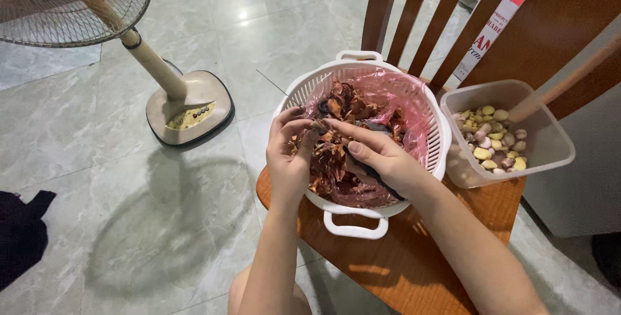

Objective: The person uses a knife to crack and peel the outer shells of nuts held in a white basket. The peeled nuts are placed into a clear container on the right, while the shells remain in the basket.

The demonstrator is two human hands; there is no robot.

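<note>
**Two hands pinch a small piece over a basket of brown husks**

Bare forearms reach up from the bottom edge, meeting over a white colander [437,135] that sits on a wooden chair seat [414,260]. Left hand [289,153] is curled, its thumb and fingers closed on a small dark piece [319,125] at the fingertips. Right hand [378,153] comes in from the right, palm down, its index finger and thumb pinching the same piece from the other side; a dark object lies under its palm, too hidden to identify. Below the hands, a pink plastic bag [414,105] lines the colander and holds a heap of dry reddish-brown husks [336,166].

Just right of the colander stands a clear plastic tub [550,140] with pale yellow and pinkish peeled pieces [493,140]. A standing fan [184,98] rests on the grey tiled floor [129,211] to the left.
</note>
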